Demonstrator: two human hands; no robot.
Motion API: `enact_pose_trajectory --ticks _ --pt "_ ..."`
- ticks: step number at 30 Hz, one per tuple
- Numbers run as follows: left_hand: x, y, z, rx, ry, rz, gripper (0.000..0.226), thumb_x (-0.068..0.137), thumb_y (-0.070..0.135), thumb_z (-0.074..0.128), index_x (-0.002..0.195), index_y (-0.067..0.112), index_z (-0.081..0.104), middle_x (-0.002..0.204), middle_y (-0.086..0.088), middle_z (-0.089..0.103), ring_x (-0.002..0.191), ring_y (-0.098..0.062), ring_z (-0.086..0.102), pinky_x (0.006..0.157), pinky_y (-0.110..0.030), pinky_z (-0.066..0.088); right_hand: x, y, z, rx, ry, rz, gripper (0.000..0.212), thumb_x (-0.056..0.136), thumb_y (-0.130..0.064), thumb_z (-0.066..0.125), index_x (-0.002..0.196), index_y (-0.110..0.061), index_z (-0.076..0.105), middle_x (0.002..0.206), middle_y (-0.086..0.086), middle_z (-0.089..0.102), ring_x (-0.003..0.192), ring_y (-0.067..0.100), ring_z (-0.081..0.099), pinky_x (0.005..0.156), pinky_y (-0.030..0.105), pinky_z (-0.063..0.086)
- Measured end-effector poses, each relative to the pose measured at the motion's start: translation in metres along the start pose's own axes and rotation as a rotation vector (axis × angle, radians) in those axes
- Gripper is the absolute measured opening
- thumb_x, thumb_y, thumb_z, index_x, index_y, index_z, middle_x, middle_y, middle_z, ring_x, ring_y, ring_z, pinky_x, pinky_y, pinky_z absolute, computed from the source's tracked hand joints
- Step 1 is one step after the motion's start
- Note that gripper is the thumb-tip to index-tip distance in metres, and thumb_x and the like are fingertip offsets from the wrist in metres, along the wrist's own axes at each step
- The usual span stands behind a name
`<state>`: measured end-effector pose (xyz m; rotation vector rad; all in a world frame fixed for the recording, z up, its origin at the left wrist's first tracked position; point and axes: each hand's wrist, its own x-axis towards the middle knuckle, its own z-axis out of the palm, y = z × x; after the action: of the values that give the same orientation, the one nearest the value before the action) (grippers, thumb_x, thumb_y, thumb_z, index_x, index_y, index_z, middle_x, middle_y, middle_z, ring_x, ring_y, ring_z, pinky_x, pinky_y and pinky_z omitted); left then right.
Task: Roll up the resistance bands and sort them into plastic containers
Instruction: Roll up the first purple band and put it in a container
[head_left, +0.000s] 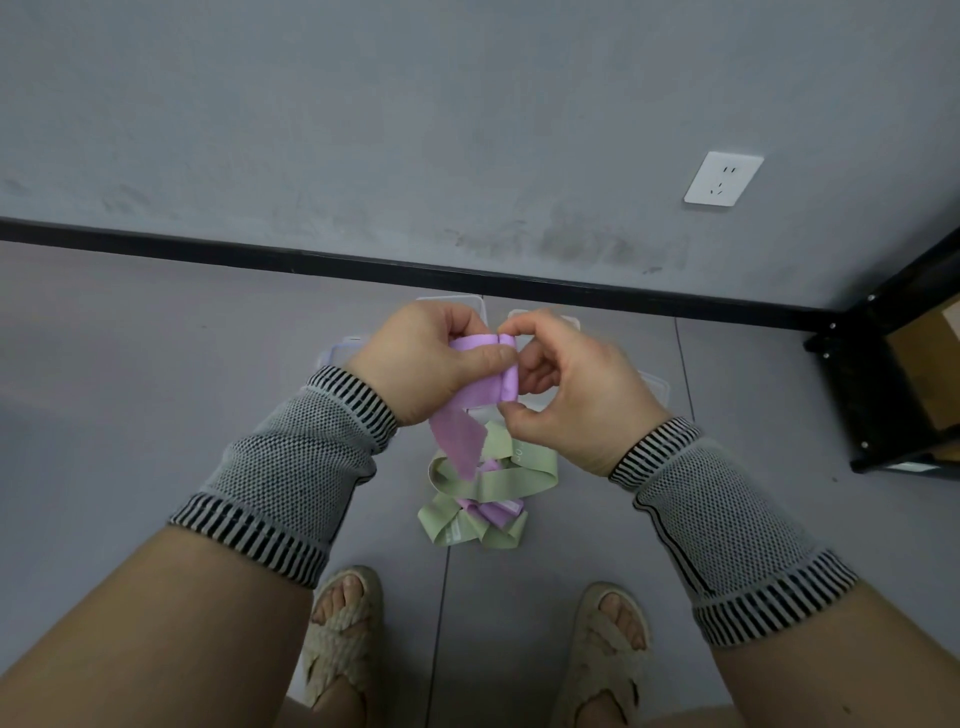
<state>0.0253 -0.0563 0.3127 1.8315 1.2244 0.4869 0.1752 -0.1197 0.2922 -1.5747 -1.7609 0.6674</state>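
- You stand on a grey floor (156, 395) by a grey wall, with a white socket (723, 179) at upper right.
- At frame centre you hold a purple band (485, 387), its top partly rolled and its tail hanging loose below.
- Your left hand (421, 364) curls round the band, thumb pressed on top; your right hand (566, 384) pinches the rolled end.
- The band looks thin, light, soft and stretchy, so it will likely spring open; hold the roll itself.
- Below, green bands (493, 483) lie tangled with more purple ones.
- Clear plastic containers (655, 387) sit behind your hands, mostly hidden.
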Motion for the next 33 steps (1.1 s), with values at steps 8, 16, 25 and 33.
enact_pose_trajectory --ticks 8,16,25,33 --pt "0.002 -0.005 -0.002 -0.051 0.008 -0.012 0.019 0.084 0.025 0.068 0.075 0.008 0.064 0.058 0.002 0.055 0.045 0.001 0.044 0.044 -0.01 0.035 0.0 -0.002 0.001 0.256 -0.046 0.101 0.052 0.073 -0.006 0.076 0.106 -0.039 0.053 0.076 -0.004 0.065 0.071 0.007 0.063 0.076 0.024 0.054" --pt "0.003 -0.008 0.0 -0.115 -0.005 -0.024 0.019 0.084 0.025 0.068 0.08 0.007 0.068 0.07 -0.005 0.062 0.059 -0.011 0.052 0.052 -0.018 0.041 0.003 -0.003 0.003 0.619 -0.036 0.22 0.04 0.088 0.008 0.055 0.109 -0.025 0.061 0.084 0.003 0.071 0.076 0.016 0.065 0.078 0.03 0.057" --pt "0.004 -0.014 -0.007 0.013 -0.059 -0.016 0.015 0.088 0.021 0.062 0.074 0.023 0.061 0.063 0.009 0.059 0.048 0.003 0.049 0.05 -0.012 0.04 0.003 0.003 -0.001 0.613 0.042 0.223 0.044 0.083 0.011 0.061 0.097 -0.031 0.065 0.075 0.003 0.067 0.068 0.015 0.061 0.072 0.027 0.055" --pt "0.002 -0.01 -0.011 0.159 -0.048 0.055 0.02 0.09 0.022 0.057 0.071 0.024 0.052 0.062 0.008 0.053 0.051 -0.004 0.044 0.045 -0.013 0.034 0.004 0.001 -0.001 0.57 0.058 0.254 0.04 0.083 0.009 0.061 0.097 -0.028 0.063 0.077 0.011 0.064 0.07 0.02 0.06 0.071 0.028 0.054"
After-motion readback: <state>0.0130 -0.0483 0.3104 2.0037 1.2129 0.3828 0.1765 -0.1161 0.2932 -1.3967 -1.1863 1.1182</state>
